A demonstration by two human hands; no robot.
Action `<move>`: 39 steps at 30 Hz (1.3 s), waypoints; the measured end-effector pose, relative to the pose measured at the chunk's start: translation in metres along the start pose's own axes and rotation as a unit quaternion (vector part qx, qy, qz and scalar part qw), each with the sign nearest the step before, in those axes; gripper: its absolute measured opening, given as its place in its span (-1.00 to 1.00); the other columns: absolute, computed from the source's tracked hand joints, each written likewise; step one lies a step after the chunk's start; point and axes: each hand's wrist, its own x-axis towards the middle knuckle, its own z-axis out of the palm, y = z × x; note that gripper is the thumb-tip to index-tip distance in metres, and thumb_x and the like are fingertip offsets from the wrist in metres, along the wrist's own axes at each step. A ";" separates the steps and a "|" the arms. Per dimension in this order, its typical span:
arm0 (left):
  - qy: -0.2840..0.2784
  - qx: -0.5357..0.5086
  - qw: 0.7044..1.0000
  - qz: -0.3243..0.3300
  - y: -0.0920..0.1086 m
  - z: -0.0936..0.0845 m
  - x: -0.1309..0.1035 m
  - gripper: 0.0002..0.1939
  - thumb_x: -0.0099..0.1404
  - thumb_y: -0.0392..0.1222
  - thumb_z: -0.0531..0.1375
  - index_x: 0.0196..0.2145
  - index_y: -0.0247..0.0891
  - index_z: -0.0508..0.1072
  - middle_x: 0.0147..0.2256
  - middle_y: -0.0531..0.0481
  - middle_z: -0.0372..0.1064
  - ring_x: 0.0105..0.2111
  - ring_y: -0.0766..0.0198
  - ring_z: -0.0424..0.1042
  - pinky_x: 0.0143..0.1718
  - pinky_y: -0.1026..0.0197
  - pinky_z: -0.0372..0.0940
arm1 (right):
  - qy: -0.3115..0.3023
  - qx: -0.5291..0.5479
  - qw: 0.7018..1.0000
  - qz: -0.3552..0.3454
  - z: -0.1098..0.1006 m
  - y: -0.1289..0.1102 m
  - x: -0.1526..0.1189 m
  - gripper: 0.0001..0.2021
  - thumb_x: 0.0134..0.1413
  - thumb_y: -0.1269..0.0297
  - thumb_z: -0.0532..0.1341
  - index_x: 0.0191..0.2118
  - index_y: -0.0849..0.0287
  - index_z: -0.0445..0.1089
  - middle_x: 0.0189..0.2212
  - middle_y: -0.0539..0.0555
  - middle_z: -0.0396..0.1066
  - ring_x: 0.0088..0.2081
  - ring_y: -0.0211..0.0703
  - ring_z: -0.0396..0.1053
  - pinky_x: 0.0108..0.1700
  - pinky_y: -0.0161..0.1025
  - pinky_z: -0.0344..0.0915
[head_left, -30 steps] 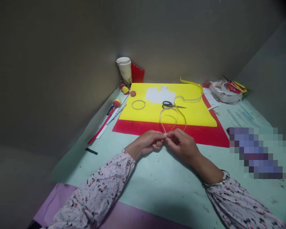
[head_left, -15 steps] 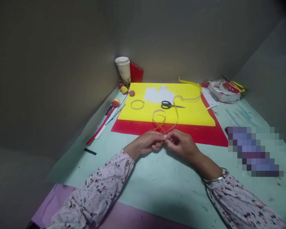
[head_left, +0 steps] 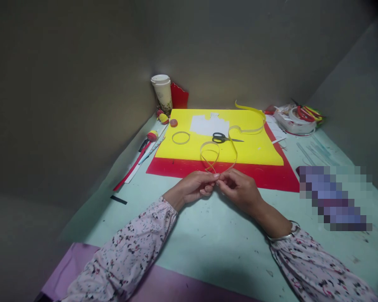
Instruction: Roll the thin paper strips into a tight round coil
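My left hand (head_left: 198, 184) pinches a thin yellow strip (head_left: 234, 155) between thumb and fingers. My right hand (head_left: 241, 188) meets it fingertip to fingertip, its thumb and forefinger also closed on the strip. Beyond my fingers the strip bends into a crossed loop, and its long tail curls away to the back right. What exactly lies between the fingertips is too small to make out. Behind the hands are a yellow sheet (head_left: 173, 153) and, under it, a red sheet (head_left: 164, 167). Dark-handled scissors (head_left: 219, 138) and a separate thin ring (head_left: 172, 138) rest on the yellow sheet.
White paper (head_left: 204, 125) and a small reddish round piece (head_left: 174, 123) lie on the yellow sheet. A lidded cup (head_left: 163, 94) stands at the back left. A clear container of strips and tools (head_left: 294, 121) sits back right. A pixelated object (head_left: 334, 199) lies at right.
Both hands stay pinched together on the strip, with only a slight shift of the fingers. The whole view has moved a little; nothing was taken up or let go.
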 end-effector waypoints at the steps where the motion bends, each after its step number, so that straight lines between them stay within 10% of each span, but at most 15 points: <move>1: -0.002 0.002 1.000 -0.001 0.000 0.000 0.000 -0.77 0.20 -0.20 0.37 -0.39 -0.41 0.45 -0.53 0.12 0.12 -0.61 0.56 0.04 -0.65 0.46 -0.14 | -0.005 0.010 1.000 0.006 0.000 0.000 0.000 -0.92 0.17 0.34 0.23 -0.35 0.16 0.43 -0.49 0.02 0.41 -0.50 -0.27 0.32 -0.44 -0.32 0.28; 29: -0.048 0.036 0.997 -0.041 0.003 -0.001 -0.005 -0.71 0.17 -0.14 0.40 -0.42 -0.42 0.45 -0.54 0.15 0.08 -0.60 0.56 -0.05 -0.62 0.44 -0.16 | -0.148 0.242 0.943 0.175 -0.004 0.009 0.000 -0.82 0.12 0.16 0.31 -0.33 0.17 0.44 -0.51 -0.02 0.41 -0.54 -0.31 0.25 -0.52 -0.34 0.20; 39: 0.002 0.007 1.000 -0.011 0.003 0.003 -0.003 -0.74 0.17 -0.17 0.39 -0.41 -0.41 0.43 -0.56 0.17 0.06 -0.63 0.56 -0.01 -0.65 0.45 -0.15 | -0.013 0.058 0.997 0.043 -0.001 0.003 0.001 -0.89 0.18 0.28 0.28 -0.36 0.16 0.44 -0.49 0.00 0.40 -0.49 -0.28 0.32 -0.44 -0.34 0.26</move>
